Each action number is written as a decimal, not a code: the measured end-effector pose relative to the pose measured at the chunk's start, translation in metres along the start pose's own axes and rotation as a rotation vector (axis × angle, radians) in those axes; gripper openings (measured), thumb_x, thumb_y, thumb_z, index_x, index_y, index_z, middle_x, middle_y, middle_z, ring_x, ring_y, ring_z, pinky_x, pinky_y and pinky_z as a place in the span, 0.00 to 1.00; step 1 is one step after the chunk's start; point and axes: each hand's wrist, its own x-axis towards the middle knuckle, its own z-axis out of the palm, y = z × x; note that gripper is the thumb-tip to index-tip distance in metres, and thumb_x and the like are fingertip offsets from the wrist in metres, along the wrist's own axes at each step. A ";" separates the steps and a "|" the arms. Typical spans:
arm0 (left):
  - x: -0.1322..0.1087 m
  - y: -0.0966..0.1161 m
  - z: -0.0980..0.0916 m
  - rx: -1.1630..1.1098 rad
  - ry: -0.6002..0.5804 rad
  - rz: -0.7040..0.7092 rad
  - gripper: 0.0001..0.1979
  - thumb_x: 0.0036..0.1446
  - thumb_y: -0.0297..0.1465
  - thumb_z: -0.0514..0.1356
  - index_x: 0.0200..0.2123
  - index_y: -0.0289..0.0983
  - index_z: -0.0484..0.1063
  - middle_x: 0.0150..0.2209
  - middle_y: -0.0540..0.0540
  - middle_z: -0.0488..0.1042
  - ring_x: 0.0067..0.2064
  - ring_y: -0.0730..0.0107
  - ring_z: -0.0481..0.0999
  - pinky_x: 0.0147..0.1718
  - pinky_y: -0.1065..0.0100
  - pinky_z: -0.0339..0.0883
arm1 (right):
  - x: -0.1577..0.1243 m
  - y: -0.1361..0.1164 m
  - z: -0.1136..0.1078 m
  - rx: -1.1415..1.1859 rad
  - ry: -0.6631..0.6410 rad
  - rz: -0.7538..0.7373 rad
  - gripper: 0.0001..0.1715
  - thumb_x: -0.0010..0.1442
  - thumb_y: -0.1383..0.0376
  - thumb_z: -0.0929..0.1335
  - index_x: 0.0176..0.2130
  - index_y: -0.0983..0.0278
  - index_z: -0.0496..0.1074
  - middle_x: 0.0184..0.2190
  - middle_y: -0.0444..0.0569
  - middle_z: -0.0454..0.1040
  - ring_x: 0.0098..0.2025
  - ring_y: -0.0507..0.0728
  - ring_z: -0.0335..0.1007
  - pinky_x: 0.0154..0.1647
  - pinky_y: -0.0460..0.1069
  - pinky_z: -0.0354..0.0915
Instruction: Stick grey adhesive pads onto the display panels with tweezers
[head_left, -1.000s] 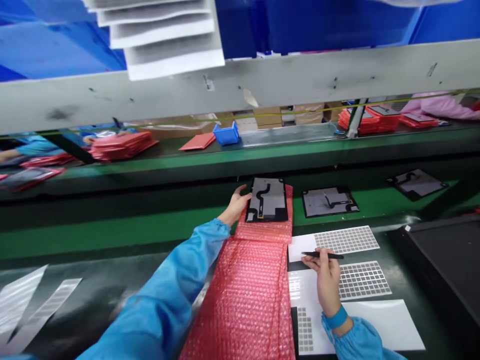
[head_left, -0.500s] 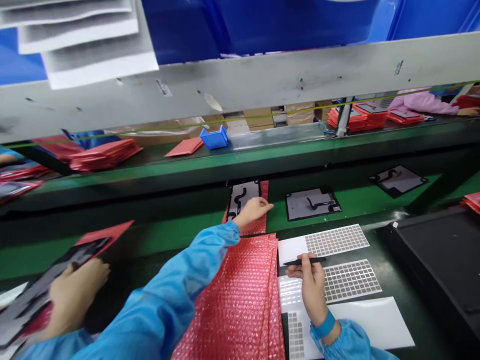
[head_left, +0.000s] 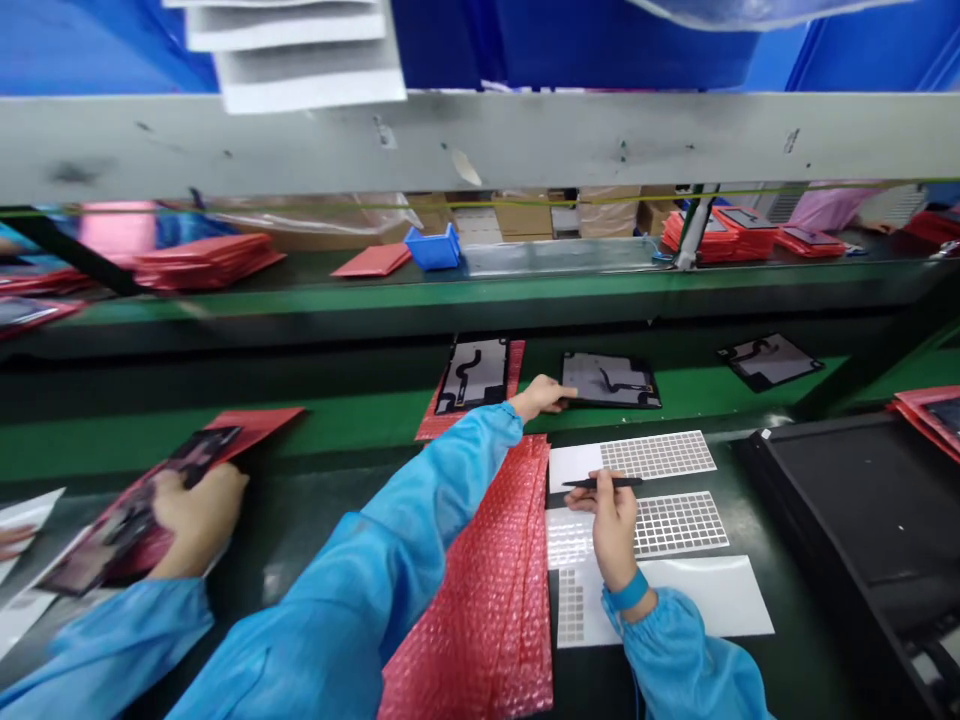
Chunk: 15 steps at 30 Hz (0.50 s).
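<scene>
My left hand (head_left: 546, 396) reaches out over the bench, its thumb and fingers closed on the near left edge of a tablet screen (head_left: 619, 382) with a dark flex cable on its grey back. Beside it, a second tablet screen (head_left: 474, 375) lies on a red bubble bag (head_left: 431, 427). My right hand (head_left: 616, 530) pinches slim black tweezers (head_left: 604, 483), held level over white sticker sheets (head_left: 667, 455) with grids of small grey squares. A stack of red bubble bags (head_left: 495, 580) lies under my left forearm.
On the left, a co-worker's hand (head_left: 199, 510) holds another screen with a red bag (head_left: 262, 425). A third screen (head_left: 772, 360) lies farther right on the green surface. A black tray (head_left: 855, 510) stands at right; a grey beam (head_left: 525, 145) crosses above.
My left hand has moved right, from above the screen on the red bag to the edge of the neighbouring screen, and closed on it. My right hand still holds the tweezers over the sheets.
</scene>
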 end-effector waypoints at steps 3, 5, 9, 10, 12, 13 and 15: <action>-0.012 0.008 -0.025 -0.228 0.123 0.112 0.20 0.69 0.40 0.64 0.59 0.36 0.72 0.56 0.40 0.75 0.51 0.60 0.79 0.48 0.54 0.79 | 0.003 -0.002 -0.003 -0.009 -0.007 -0.017 0.33 0.60 0.37 0.73 0.40 0.63 0.72 0.23 0.46 0.80 0.25 0.59 0.82 0.26 0.50 0.78; -0.024 0.011 -0.056 -0.330 0.196 0.175 0.20 0.69 0.40 0.63 0.59 0.36 0.72 0.54 0.41 0.76 0.48 0.62 0.80 0.45 0.57 0.79 | 0.004 -0.002 -0.005 -0.013 -0.005 -0.021 0.33 0.61 0.37 0.73 0.40 0.64 0.72 0.22 0.46 0.80 0.24 0.58 0.82 0.25 0.50 0.77; -0.063 0.003 -0.129 -0.435 0.289 0.255 0.17 0.69 0.43 0.63 0.52 0.36 0.74 0.40 0.47 0.77 0.33 0.72 0.76 0.32 0.68 0.74 | 0.007 -0.002 -0.009 0.036 0.045 -0.030 0.28 0.61 0.41 0.74 0.36 0.63 0.72 0.19 0.42 0.76 0.19 0.55 0.77 0.23 0.48 0.73; -0.076 -0.003 -0.144 -0.446 0.305 0.268 0.18 0.67 0.45 0.63 0.48 0.37 0.75 0.37 0.48 0.76 0.31 0.74 0.74 0.29 0.71 0.72 | 0.008 -0.003 -0.010 0.061 0.066 -0.031 0.27 0.60 0.43 0.75 0.35 0.62 0.71 0.18 0.40 0.74 0.17 0.54 0.74 0.21 0.48 0.72; -0.102 -0.020 -0.162 -0.441 0.316 0.268 0.21 0.61 0.50 0.67 0.40 0.37 0.75 0.31 0.50 0.75 0.28 0.75 0.72 0.26 0.74 0.68 | 0.012 -0.006 -0.012 0.099 0.105 -0.033 0.25 0.59 0.45 0.75 0.32 0.61 0.69 0.18 0.38 0.72 0.15 0.52 0.70 0.18 0.47 0.68; -0.114 -0.030 -0.165 -0.425 0.305 0.250 0.23 0.57 0.52 0.69 0.37 0.36 0.75 0.29 0.50 0.74 0.26 0.75 0.71 0.24 0.74 0.66 | 0.014 -0.008 -0.013 0.106 0.121 -0.033 0.24 0.59 0.46 0.75 0.31 0.61 0.68 0.18 0.37 0.71 0.14 0.52 0.68 0.16 0.47 0.67; -0.136 -0.053 -0.163 -0.373 0.257 0.188 0.26 0.48 0.53 0.73 0.33 0.35 0.76 0.26 0.49 0.74 0.24 0.75 0.69 0.21 0.74 0.62 | 0.019 -0.014 -0.015 0.100 0.134 -0.033 0.25 0.59 0.45 0.74 0.30 0.61 0.67 0.18 0.36 0.70 0.14 0.51 0.67 0.15 0.47 0.64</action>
